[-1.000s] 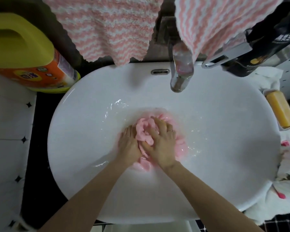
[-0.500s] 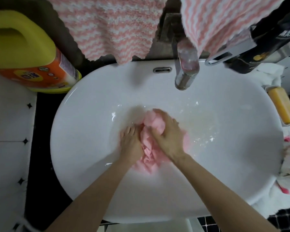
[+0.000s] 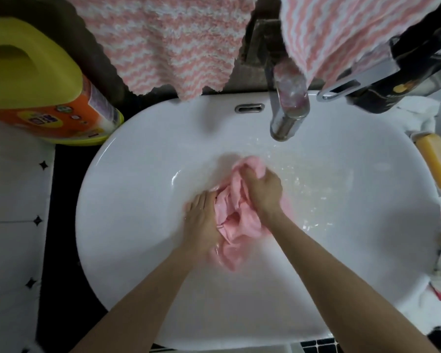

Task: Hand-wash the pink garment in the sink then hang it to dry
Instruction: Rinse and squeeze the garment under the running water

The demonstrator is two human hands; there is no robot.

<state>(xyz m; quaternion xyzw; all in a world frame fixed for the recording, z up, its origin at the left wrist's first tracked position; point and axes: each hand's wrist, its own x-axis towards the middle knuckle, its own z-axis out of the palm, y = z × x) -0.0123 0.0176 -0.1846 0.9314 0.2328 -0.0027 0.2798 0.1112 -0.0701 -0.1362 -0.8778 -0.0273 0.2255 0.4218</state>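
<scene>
Head view: mid-scrub at frame centre in the sink (image 3: 138, 250), the right hand (image 3: 264, 192) closes its grip on the pink garment (image 3: 236, 225), the left hand (image 3: 201, 217) pressing flat-fingered beside it; rinsing likely follows.

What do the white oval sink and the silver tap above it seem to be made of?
White oval sink: probably glazed ceramic, smooth and glossy with bright highlights. Silver tap: likely chromed metal, mirror-like, reflecting the pink-and-white striped towel.
</scene>
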